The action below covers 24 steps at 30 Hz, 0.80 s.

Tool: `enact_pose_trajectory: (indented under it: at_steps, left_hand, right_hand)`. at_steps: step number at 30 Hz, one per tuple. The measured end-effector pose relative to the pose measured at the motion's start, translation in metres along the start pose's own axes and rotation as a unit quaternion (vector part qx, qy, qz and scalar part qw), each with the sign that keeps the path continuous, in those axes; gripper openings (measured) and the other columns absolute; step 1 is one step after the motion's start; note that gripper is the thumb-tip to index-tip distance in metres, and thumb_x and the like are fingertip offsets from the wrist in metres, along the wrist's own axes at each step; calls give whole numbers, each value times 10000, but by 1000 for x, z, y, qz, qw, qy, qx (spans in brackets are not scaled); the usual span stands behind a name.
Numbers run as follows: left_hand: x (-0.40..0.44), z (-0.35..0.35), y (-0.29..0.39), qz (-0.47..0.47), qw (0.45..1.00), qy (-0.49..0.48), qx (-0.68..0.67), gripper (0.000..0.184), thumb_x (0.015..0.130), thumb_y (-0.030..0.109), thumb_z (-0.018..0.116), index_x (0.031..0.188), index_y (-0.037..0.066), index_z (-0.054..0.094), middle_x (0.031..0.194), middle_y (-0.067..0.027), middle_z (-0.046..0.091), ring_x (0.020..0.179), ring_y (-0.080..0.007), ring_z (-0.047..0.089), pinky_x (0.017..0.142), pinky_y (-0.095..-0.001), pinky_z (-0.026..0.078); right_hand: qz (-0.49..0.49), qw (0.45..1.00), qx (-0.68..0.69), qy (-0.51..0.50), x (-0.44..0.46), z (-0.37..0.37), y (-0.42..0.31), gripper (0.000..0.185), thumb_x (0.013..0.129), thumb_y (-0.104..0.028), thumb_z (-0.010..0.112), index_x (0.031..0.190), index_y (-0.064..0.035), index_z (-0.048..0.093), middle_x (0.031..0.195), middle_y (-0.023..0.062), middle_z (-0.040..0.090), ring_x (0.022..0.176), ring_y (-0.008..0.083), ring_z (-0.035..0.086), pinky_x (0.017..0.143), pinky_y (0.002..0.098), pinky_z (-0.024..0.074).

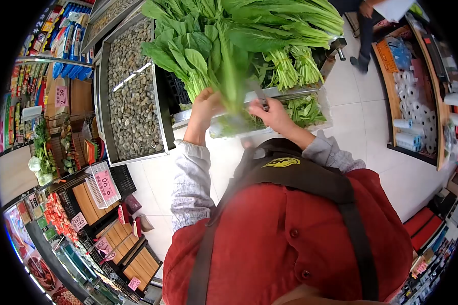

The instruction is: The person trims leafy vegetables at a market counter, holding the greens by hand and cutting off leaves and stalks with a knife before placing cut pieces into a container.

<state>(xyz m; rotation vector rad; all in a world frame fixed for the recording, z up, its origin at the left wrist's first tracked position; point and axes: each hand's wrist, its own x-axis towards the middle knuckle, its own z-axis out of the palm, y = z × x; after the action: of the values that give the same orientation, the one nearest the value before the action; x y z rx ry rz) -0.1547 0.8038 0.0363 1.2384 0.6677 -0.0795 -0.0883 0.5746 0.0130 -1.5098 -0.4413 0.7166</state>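
Note:
My left hand (204, 109) is closed at the stalk end of a bunch of leafy greens (231, 76), which is smeared by motion. In my right hand (276, 116) is a knife (263, 103) with a dark handle; its blurred grey blade points up beside the stalks. Large heaps of long-stemmed greens (285, 25) lie on the stand just beyond both hands. Cut-looking stem bundles (282, 71) rest to the right of the blade. Below the hands, loose leaves (305, 111) fill a clear-sided container along the stand's front.
A metal tray of clams (135, 96) stands at the left. Shelves with packaged goods and price cards (61, 95) line the far left. On the right is a wooden shelf (387, 86) with paper rolls (417, 114). Another person's leg (365, 38) shows at the upper right.

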Motion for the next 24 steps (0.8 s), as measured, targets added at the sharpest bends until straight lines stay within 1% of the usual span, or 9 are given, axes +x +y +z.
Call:
enact_pose_trajectory:
  at_steps: [2, 8, 11, 15, 18, 20, 22, 23, 24]
  left_hand:
    - [2, 3, -9, -12, 999, -5, -50, 80, 946, 142, 551, 969, 66, 539, 948, -74, 641, 840, -215, 671, 723, -376, 589]
    - [-13, 29, -2, -10, 995, 12, -99, 93, 936, 137, 572, 967, 60, 530, 950, -97, 630, 814, -228, 659, 709, -366, 591]
    - [-23, 32, 2, 32, 992, 12, -122, 97, 935, 127, 568, 978, 43, 548, 976, -100, 626, 831, -231, 653, 742, -358, 574]
    - [-45, 45, 7, 63, 992, 26, -110, 133, 941, 130, 556, 1031, 33, 549, 1003, -109, 630, 864, -242, 654, 792, -368, 563]
    - [-65, 62, 4, 97, 994, -22, -55, 242, 924, 78, 568, 1151, 13, 519, 1068, -115, 625, 952, -247, 638, 862, -357, 528]
    - [-78, 82, 2, 181, 983, -25, 2, 344, 902, 16, 580, 1233, -2, 488, 1139, -107, 605, 1026, -237, 612, 907, -327, 491]
    - [-81, 96, 9, 198, 979, -12, 40, 397, 842, -14, 636, 1223, 40, 540, 1228, -123, 551, 1115, -259, 554, 940, -348, 452]
    - [-79, 101, 14, 340, 909, 34, 238, 420, 811, -2, 663, 1213, 74, 568, 1265, -137, 518, 1144, -282, 526, 949, -370, 439]
    - [-77, 106, 19, 462, 778, 78, 418, 444, 780, 11, 690, 1202, 108, 596, 1302, -151, 486, 1173, -306, 498, 959, -392, 425]
  right_hand:
    - [96, 995, -41, -4, 7, 13, -20, 458, 817, -298, 720, 1129, 8, 583, 939, 101, 675, 803, 158, 651, 753, 294, 505]
    - [100, 989, -91, 58, 14, 29, -13, 554, 783, -260, 758, 1208, -7, 509, 946, 123, 653, 718, 169, 643, 610, 318, 517]
    - [95, 992, 77, 2, 14, 21, -8, 574, 798, -213, 745, 1264, -21, 471, 833, 53, 604, 519, 66, 504, 434, 221, 404]
    - [104, 985, 133, -28, 6, 4, -22, 596, 816, -223, 729, 1306, -24, 453, 828, 37, 611, 537, 67, 500, 461, 219, 410]
    - [130, 984, 119, -36, -12, -23, -45, 520, 854, -238, 686, 1296, -41, 494, 811, 25, 618, 578, 68, 506, 509, 219, 410]
    - [134, 964, 224, -47, -28, -42, -51, 384, 887, -96, 626, 1239, -43, 480, 779, 14, 579, 455, 33, 409, 408, 185, 336]
    - [109, 972, 192, -73, -35, -64, -48, 389, 892, -113, 613, 1247, -38, 472, 815, 39, 583, 454, 32, 404, 409, 184, 339]
    - [98, 976, 177, -86, -41, -72, -47, 392, 895, -122, 607, 1251, -36, 468, 834, 51, 586, 453, 31, 401, 410, 183, 340]
    - [86, 978, 161, -98, -46, -80, -48, 395, 897, -130, 600, 1255, -33, 464, 852, 63, 588, 452, 31, 399, 410, 182, 341]
